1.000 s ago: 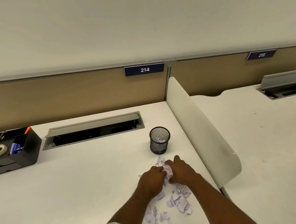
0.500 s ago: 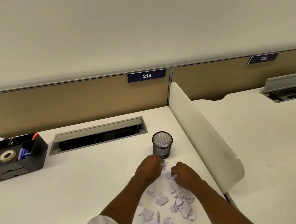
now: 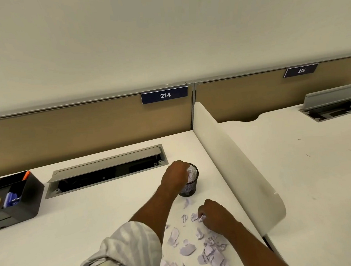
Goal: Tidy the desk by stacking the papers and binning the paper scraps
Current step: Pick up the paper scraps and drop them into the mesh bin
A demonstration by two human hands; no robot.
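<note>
left hand [image 3: 176, 175] over mesh bin [image 3: 191, 183]

Left hand [image 3: 175, 175] over the mesh bin [image 3: 191, 182], fingers closed on crumpled paper at its rim; right hand [image 3: 214, 215] pinching a scrap [image 3: 201, 218] among the paper scraps [image 3: 210, 253] on the table [image 3: 93, 217].

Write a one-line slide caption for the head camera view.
Left hand drops scraps into the mesh cup while the right hand gathers more paper scraps from the desk.
</note>
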